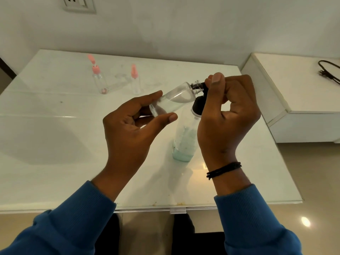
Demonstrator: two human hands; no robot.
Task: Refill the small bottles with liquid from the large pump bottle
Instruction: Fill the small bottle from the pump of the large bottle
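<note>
Above the large pump bottle, our left hand pinches a small bottle between thumb and fingers, tilted, its open neck at the black pump head. Our right hand is curled tight over that pump. We judge filling is underway; next comes a steady press with the neck kept aligned. Behind the pump bottle, two pink-capped bottles stand on the table. The nozzle tip is hidden.

Soft, even indoor light. The glossy desk carries pale glare streaks and a broad shadow toward its left edge. Wide-angle bending curves its edges; far details look soft.
</note>
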